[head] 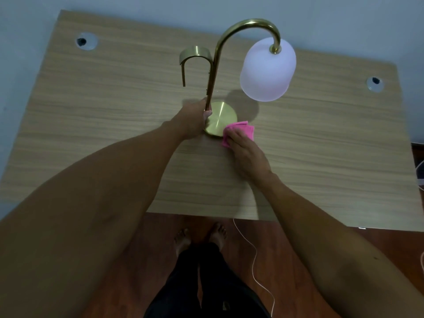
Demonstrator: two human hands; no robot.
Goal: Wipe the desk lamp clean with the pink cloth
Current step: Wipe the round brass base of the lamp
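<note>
Under right grip (246, 154), pink cloth (243, 130)

A light wood-grain desk (103, 134) stands against a plain pale blue-grey wall (137, 5). Two round cable grommets (86, 41) sit in the desktop, one near each far corner. Below the near edge lies a reddish-brown wooden floor (286, 249), crossed by a thin white cord (254, 255). The light is dim and even.
</note>
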